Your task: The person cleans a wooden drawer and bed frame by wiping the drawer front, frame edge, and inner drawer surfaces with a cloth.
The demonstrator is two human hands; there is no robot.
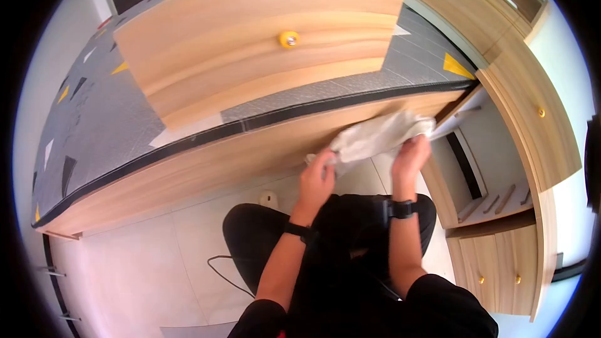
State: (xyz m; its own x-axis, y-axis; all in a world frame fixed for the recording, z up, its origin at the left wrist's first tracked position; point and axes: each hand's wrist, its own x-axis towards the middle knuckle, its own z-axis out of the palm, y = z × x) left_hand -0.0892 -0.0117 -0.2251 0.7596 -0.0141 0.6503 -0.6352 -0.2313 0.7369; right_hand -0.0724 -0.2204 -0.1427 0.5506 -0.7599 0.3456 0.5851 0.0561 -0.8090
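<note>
A crumpled white cloth (374, 138) stretches between my two hands, above the floor and close to the bed's side board. My left hand (318, 178) grips its left end with bent fingers. At the other end, my right hand (412, 156) is closed on the cloth's right edge. Some fingertips are hidden by the folds. Beyond the cloth, a wooden panel (250, 44) with a round yellow knob (289, 39) lies on the grey patterned mattress (94, 131).
On the right stands a wooden cabinet (548, 213) with an open compartment (501, 150) and small doors (499, 263) below. The bed's side board (188, 178) runs across in front of my knees. A small white object (268, 199) and a dark cable (219, 257) are near my left knee.
</note>
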